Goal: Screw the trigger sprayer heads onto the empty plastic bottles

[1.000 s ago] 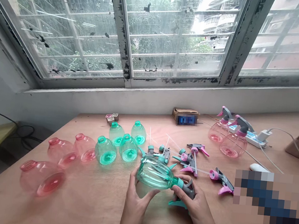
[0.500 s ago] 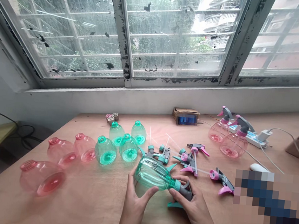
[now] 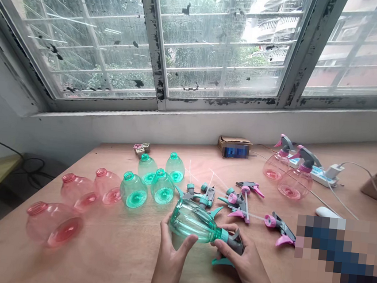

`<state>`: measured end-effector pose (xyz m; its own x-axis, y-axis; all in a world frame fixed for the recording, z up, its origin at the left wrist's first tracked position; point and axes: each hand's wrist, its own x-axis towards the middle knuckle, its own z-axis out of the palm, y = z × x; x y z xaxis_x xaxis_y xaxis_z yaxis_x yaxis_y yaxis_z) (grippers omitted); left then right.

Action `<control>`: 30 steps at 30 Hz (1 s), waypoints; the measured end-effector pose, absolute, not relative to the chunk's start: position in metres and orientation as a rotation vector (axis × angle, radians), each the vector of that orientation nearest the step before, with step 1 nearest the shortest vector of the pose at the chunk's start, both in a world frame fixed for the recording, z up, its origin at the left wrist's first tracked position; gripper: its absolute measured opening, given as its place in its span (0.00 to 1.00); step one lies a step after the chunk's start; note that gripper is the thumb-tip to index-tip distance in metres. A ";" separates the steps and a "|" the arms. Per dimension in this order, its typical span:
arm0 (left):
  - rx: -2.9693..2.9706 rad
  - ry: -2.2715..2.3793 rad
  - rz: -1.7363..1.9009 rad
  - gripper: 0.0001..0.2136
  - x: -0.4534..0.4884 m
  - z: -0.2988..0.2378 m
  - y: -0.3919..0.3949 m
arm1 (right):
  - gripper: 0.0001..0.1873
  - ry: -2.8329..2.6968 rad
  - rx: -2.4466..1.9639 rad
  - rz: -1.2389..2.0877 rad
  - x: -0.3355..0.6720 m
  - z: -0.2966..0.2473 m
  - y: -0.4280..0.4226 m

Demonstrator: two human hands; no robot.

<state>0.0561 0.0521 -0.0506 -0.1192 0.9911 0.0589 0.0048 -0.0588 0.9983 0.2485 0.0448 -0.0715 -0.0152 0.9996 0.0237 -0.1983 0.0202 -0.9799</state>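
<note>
A clear green spray bottle lies on its side in the air between my hands, its neck pointing right. My left hand is wrapped round the bottle's body near its base, thumb in front. With thumb and fingers, my right hand grips the grey and teal spray head at the neck. The head's teal trigger points down toward the table. Just behind the bottle lie loose teal spray heads and pink-and-grey spray heads with thin white tubes.
Several open green bottles and pink bottles stand to the left. At the back right are two pink bottles with sprayers, beside a power strip with cables. A small cardboard box sits near the wall. A blurred-out patch covers the lower right.
The bottle and both hands stay in nearly the same place. The bottle's body has turned or tilted very slightly; nothing was let go.
</note>
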 end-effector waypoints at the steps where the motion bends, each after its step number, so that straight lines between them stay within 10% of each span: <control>1: 1.197 1.283 1.346 0.35 0.056 -0.051 0.053 | 0.22 -1.080 -1.038 1.293 0.248 -0.071 0.045; 30: 1.257 1.246 1.295 0.34 0.054 -0.052 0.056 | 0.19 -1.060 -1.040 1.263 0.249 -0.068 0.045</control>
